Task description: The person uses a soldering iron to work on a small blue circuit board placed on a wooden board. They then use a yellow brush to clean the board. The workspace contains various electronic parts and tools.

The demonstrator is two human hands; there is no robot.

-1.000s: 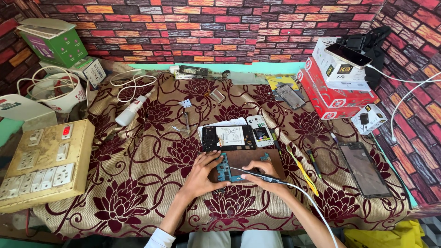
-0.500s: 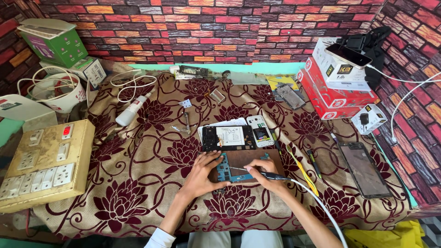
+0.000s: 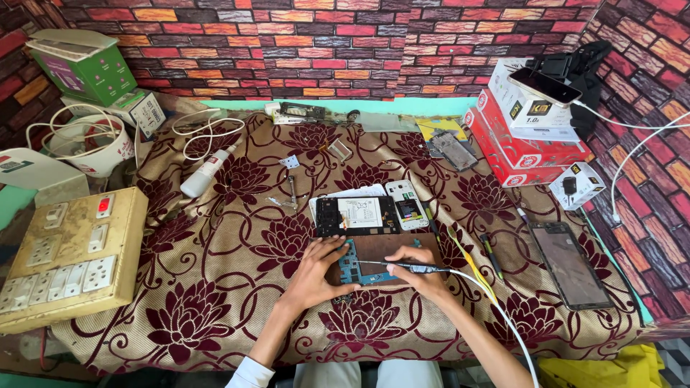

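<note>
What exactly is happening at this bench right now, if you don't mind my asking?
A person is working on a blue circuit board lying on a brown pad. The left hand steadies the board, while the right hand holds a corded soldering iron with its tip over it. An opened phone frame lies just beyond.

Under both hands the cloth (image 3: 215,287) is beige with dark red flowers. Between the hands lies a blue circuit board (image 3: 352,269). Far left of them stands a green box (image 3: 86,68).
</note>
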